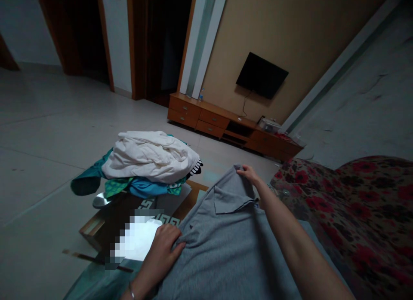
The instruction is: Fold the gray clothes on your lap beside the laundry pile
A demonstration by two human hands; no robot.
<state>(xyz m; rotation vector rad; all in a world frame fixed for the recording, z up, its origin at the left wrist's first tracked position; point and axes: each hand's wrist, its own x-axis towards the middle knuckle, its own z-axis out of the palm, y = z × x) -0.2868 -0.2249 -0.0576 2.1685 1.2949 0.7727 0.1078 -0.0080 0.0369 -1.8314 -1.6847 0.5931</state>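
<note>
We grip a grey polo shirt [226, 252] in front of us: our right fingers [245, 172] pinch it beside the collar, and our left fingers [167, 242] clench its near edge. What lies under it is hidden. Just left, a pixelated white patch [137, 240] is unreadable; farther left sits a heap of clothes [148, 156], and a floral sofa [355, 214] lies right.

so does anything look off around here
Yes, the teal garment slumps off the laundry pile and hangs past the table's edge. A bright patch on the tabletop is pixelated, so I cannot tell what it is. The grey polo shirt shows no obvious damage.
</note>
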